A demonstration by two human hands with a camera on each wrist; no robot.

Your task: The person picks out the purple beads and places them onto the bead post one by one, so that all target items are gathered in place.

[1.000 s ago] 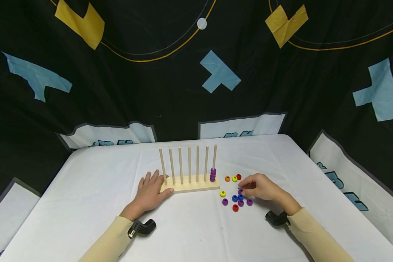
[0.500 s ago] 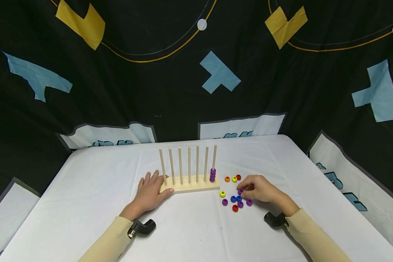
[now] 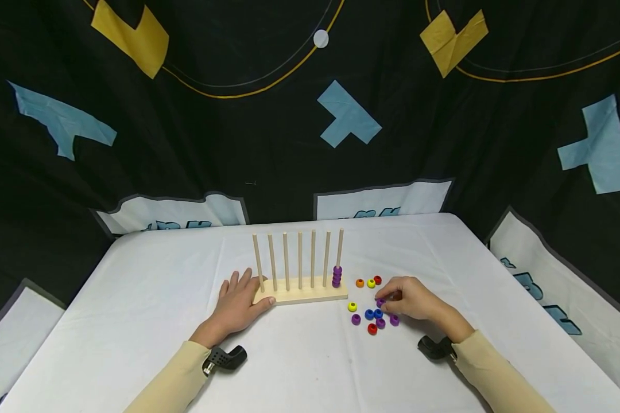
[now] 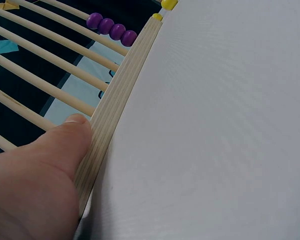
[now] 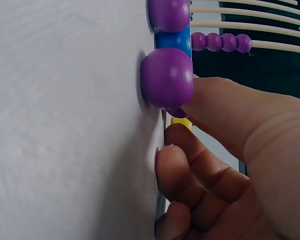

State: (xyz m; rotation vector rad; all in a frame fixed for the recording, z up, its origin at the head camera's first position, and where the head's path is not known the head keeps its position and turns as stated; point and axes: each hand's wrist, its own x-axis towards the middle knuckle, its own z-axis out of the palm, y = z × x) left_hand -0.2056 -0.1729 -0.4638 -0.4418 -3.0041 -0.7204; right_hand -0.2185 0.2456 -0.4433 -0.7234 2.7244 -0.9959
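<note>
My left hand [image 3: 233,307] rests at the left end of a wooden peg rack [image 3: 310,295], fingers spread and mostly straight. In the left wrist view its thumb [image 4: 72,132] touches the base. Several purple beads [image 3: 337,276] are stacked on the rack's rightmost peg; the other pegs are bare. To the right, my right hand [image 3: 412,298] pinches a purple bead [image 3: 380,303] low over the table, thumb against it. In the right wrist view, a nearer purple bead [image 5: 167,77] hides most of that pinched bead.
Loose beads lie around the right fingertips: blue [image 3: 369,314], red [image 3: 372,329], yellow [image 3: 352,307], orange [image 3: 359,283] and more purple [image 3: 356,319]. They lie on a white-covered table [image 3: 289,361]. A black curtain [image 3: 268,149] hangs behind.
Since a second ago, the right hand has shifted slightly toward the person, and the two blue beads have moved slightly left. The left hand and rack stay put.
</note>
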